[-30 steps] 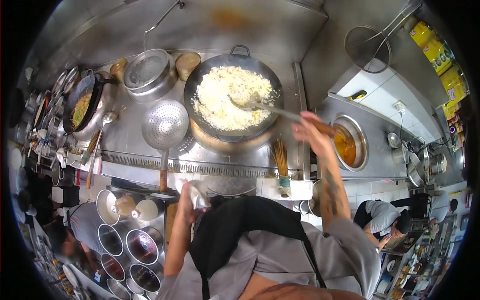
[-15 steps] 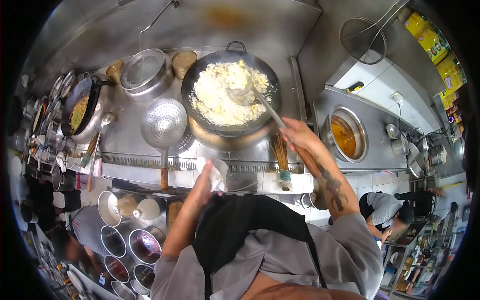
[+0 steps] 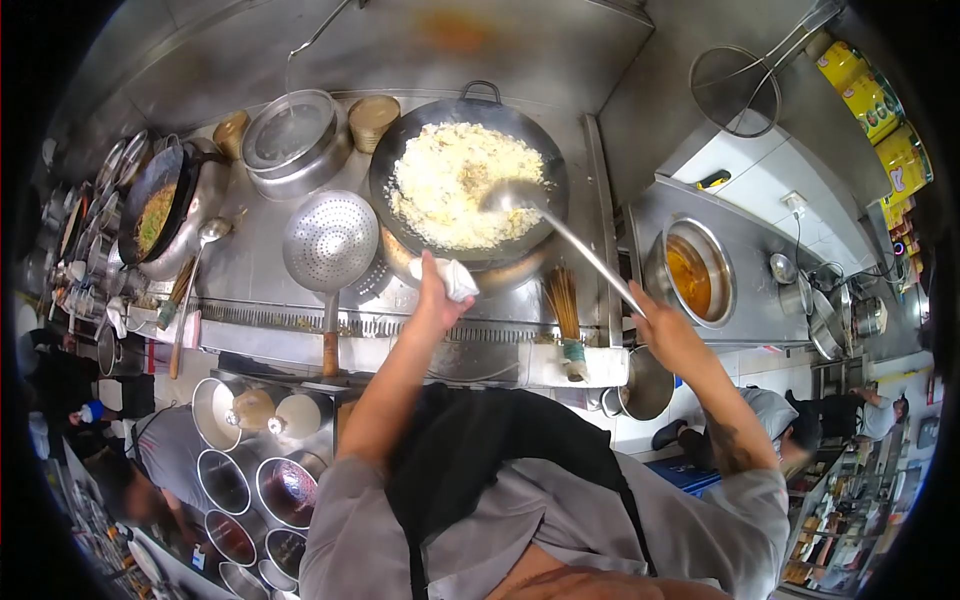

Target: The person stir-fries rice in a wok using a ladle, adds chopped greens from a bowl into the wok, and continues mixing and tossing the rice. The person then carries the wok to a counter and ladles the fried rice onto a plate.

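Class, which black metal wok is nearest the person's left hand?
The large black wok heaped with pale food, just beyond the left hand; the far-left wok holds orange-and-green food.

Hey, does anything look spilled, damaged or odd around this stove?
One thing: an orange-brown patch on the steel wall behind the wok. It stands out from the grey metal; I can't tell whether it's staining, scorching or a reflection. I see no obvious spill.
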`<state>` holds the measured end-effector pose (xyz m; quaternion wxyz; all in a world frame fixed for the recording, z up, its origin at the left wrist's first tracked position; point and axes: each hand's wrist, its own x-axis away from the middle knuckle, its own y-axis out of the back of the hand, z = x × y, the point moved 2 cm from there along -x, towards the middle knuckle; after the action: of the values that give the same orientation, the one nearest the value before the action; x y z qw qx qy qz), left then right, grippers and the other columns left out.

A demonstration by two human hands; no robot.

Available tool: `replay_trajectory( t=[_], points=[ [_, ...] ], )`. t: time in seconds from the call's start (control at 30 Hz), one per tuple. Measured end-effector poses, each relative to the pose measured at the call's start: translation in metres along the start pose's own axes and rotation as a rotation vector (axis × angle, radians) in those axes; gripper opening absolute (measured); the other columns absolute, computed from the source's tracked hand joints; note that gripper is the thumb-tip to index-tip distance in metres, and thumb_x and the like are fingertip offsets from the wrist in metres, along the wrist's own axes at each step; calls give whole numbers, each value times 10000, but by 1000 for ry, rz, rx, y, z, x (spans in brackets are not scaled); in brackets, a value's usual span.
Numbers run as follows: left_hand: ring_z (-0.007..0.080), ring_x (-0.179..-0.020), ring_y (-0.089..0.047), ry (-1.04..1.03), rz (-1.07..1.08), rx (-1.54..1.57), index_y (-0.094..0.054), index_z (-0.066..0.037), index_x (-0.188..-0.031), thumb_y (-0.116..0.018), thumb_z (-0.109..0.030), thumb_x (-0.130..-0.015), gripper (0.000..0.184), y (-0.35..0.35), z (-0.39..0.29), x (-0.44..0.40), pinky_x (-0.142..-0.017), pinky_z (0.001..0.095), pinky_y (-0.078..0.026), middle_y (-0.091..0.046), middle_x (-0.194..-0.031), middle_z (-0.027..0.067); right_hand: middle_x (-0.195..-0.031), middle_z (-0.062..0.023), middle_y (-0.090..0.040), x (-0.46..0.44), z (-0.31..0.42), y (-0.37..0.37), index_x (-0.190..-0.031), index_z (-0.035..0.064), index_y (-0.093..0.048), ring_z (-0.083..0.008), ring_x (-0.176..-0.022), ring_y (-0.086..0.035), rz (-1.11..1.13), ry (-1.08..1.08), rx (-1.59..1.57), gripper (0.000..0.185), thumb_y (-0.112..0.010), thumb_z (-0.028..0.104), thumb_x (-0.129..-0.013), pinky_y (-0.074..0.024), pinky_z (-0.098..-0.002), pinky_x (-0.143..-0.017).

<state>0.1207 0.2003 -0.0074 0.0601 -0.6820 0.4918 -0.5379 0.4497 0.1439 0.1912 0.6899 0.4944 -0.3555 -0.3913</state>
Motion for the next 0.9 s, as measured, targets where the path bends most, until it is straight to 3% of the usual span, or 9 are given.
replay_trajectory(
  t=[0.07,0.1,0.2,0.23,0.47,0.57,0.67,0.8,0.9],
  points=[
    [224,-769,-540,-3,-74,36,-525,-177,-1011,-348,-680,-890,547,-12,1,-9,-649,393,-399,-579,-866,26,-851,-277,-600,1,-3,-12,-1387,14,-353,-404,-771,-616,118,2,151,535,-528,91,-887,-489,-481,-676],
    [218,-744,-536,-25,-81,79,-532,-164,-996,-460,-544,-909,397,-20,-1,-1,-617,381,-426,-566,-848,34,-843,-276,-599,1,-7,-23,-1390,14,-344,-399,-764,-618,175,-5,222,540,-521,81,-885,-489,-482,-670],
    [203,-739,-539,-23,-15,-48,-532,-148,-976,-565,-349,-886,223,-4,14,-45,-580,358,-455,-560,-825,39,-771,-254,-608,-77,3,-83,-1340,-4,-358,-398,-707,-628,41,8,213,466,-454,65,-890,-489,-503,-624],
    [189,-724,-543,-27,-49,22,-535,-133,-943,-594,-198,-846,131,-8,12,-41,-548,330,-469,-561,-802,44,-753,-247,-614,-97,5,-96,-1315,-14,-369,-401,-686,-629,-17,17,182,434,-433,65,-893,-490,-507,-608],
    [177,-714,-545,-1,-23,35,-539,-122,-908,-591,-158,-842,91,3,4,-50,-540,324,-455,-561,-782,44,-748,-246,-629,-37,6,-47,-1325,-31,-361,-390,-681,-640,172,-73,253,487,-483,87,-869,-509,-483,-580],
    [165,-709,-536,26,-23,48,-540,-122,-902,-587,-148,-842,81,3,10,-53,-525,312,-439,-557,-784,41,-899,-262,-634,-96,-5,-73,-1320,17,-381,-410,-843,-636,94,-216,250,430,-421,129,-908,-507,-499,-733],
    [157,-699,-528,21,-19,64,-542,-122,-896,-586,-147,-842,74,4,6,-55,-514,300,-425,-552,-778,37,-771,-247,-638,-100,6,-92,-1359,-36,-330,-384,-689,-646,13,-82,266,581,-523,49,-817,-517,-486,-596],
    [155,-687,-526,11,7,83,-545,-122,-884,-588,-151,-842,67,1,3,-54,-505,298,-423,-550,-768,35,-805,-241,-642,-34,15,-65,-1309,13,-379,-409,-717,-636,99,-115,159,456,-504,102,-880,-503,-503,-625],
    [158,-676,-531,28,-15,30,-548,-123,-877,-589,-155,-843,62,1,3,-52,-495,300,-426,-554,-760,36,-832,-271,-630,-104,14,-92,-1236,38,-417,-432,-731,-623,38,-151,103,352,-495,158,-913,-488,-523,-654]
  ],
)
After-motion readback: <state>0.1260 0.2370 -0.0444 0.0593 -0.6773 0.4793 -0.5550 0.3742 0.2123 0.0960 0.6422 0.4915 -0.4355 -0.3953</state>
